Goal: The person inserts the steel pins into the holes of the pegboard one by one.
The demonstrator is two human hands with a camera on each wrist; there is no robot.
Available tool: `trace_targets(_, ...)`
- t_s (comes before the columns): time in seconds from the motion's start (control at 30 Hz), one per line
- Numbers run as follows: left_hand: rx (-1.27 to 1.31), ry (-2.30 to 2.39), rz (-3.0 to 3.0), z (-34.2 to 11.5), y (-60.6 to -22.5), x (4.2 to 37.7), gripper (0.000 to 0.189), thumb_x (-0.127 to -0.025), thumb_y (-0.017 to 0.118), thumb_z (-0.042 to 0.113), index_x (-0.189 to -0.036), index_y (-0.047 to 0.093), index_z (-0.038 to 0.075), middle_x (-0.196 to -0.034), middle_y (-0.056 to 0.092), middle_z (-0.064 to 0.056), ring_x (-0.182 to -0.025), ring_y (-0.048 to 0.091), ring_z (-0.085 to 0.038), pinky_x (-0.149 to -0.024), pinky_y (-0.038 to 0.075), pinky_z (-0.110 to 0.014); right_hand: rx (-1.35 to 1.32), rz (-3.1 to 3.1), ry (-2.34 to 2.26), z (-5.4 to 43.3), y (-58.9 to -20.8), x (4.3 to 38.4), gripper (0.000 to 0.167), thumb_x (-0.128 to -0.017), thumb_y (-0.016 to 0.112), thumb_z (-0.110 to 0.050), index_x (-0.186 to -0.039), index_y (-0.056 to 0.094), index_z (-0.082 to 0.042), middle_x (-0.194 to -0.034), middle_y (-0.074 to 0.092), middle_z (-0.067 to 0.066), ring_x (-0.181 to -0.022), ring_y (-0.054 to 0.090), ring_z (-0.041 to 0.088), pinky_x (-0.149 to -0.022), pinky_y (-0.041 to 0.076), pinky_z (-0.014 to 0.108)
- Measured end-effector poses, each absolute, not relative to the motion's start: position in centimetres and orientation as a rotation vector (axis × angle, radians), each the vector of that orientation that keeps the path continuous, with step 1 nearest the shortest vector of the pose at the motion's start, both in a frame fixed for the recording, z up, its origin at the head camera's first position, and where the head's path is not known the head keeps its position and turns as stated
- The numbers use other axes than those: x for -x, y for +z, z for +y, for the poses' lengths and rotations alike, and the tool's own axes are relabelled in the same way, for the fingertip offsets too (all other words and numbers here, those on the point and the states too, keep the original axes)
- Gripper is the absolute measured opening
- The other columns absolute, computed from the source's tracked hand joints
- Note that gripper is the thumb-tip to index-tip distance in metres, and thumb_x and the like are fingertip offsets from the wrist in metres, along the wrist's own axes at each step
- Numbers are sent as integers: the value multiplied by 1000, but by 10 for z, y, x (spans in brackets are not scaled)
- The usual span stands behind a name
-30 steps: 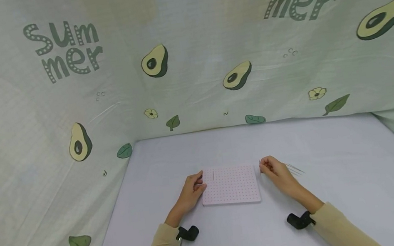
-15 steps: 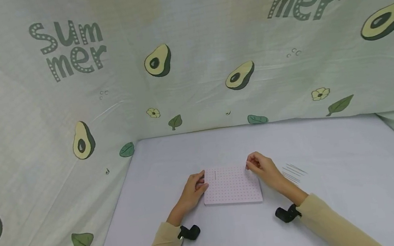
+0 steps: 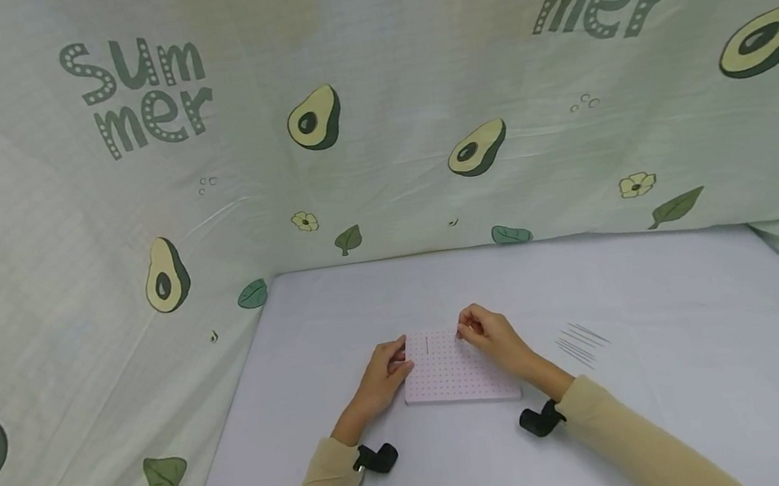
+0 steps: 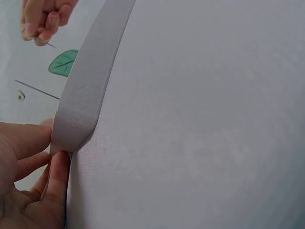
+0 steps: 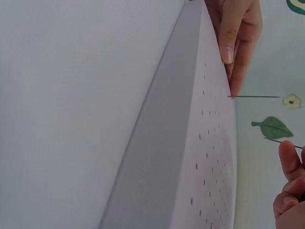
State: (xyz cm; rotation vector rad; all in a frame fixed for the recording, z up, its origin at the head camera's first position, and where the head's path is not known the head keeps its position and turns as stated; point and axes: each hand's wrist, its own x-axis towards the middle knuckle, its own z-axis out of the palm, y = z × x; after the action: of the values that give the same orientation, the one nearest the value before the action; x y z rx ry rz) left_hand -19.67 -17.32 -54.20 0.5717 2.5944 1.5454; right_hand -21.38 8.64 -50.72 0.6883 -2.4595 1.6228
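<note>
Fingers of the left hand (image 3: 380,377) pinch the left edge of a pale pink rectangular board (image 3: 453,375) with small holes, on the white table (image 3: 676,369). One thin dark rod (image 3: 427,346) stands in it; the right hand (image 3: 493,340), fingertips together, pinches a second rod (image 5: 272,140) above it. Loose dark rods (image 3: 581,344) lie to the right.

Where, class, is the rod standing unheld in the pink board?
In the head view, the unheld rod stands near the far left corner of the pink board, just right of the left hand.
</note>
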Motion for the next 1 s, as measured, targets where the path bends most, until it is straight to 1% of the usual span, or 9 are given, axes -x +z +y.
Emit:
trace_targets(0.1,-570,1564,2600,-171,-540,195,50,-100,58,2,-144,39,-15,-127,47,-25,-113,53,-35,-99,50,-40,-723,-2455,1624,81,-509,214,6,-100,58,-3,-96,58,2,-85,69,11,-71,46,10,-56,39,19)
trace_targets(0.2,-567,1557,2601,-168,-524,189,49,-99,57,-3,-141,38,-19,-125,47,-30,-112,52,-38,-98,50,-45,-741,-2460,1638,76,-510,215,5,-100,58,-2,-96,58,0,-86,70,12,-70,45,11,-55,37,18)
trace_targets(0.3,-566,1547,2590,-165,-505,181,48,-98,56,-6,-140,38,-21,-122,46,-33,-112,52,-41,-98,50,-46,-748,-2474,1651,71,-511,217,6,-99,58,1,-95,58,-4,-87,70,12,-68,45,11,-55,36,18)
trace_targets(0.37,-574,1541,2584,-165,-499,180,47,-98,56,-7,-139,38,-22,-121,47,-33,-111,52,-40,-98,50,-44,-756,-2481,1642,68,-512,218,4,-99,59,0,-95,58,-3,-86,69,11,-68,44,11,-54,36,18)
trace_targets(0.5,-560,1537,2603,-168,-521,189,49,-98,56,-5,-142,38,-19,-124,46,-32,-113,52,-40,-99,49,-46,-777,-2473,1626,63,-514,218,3,-98,59,-1,-95,59,-1,-85,68,8,-68,43,10,-55,36,19)
trace_targets(0.63,-556,1532,2622,-172,-542,198,50,-99,57,0,-144,39,-15,-126,47,-26,-114,53,-35,-99,50,-41,-780,-2485,1614,59,-517,218,3,-98,60,-3,-95,59,-1,-85,66,4,-70,45,11,-57,37,19)
trace_targets(0.8,-555,1548,2587,-174,-544,199,52,-100,59,5,-146,40,-10,-128,46,-22,-115,53,-32,-100,51,-32,-772,-2515,1614,56,-520,218,3,-98,61,-3,-97,60,-1,-84,63,2,-71,46,12,-59,39,20)
trace_targets(1.0,-559,1555,2565,-175,-545,199,52,-100,59,6,-147,39,-10,-130,45,-24,-116,52,-33,-100,50,-30,-764,-2533,1565,53,-524,219,5,-97,63,-5,-97,60,-2,-81,54,-2,-72,45,12,-61,40,21)
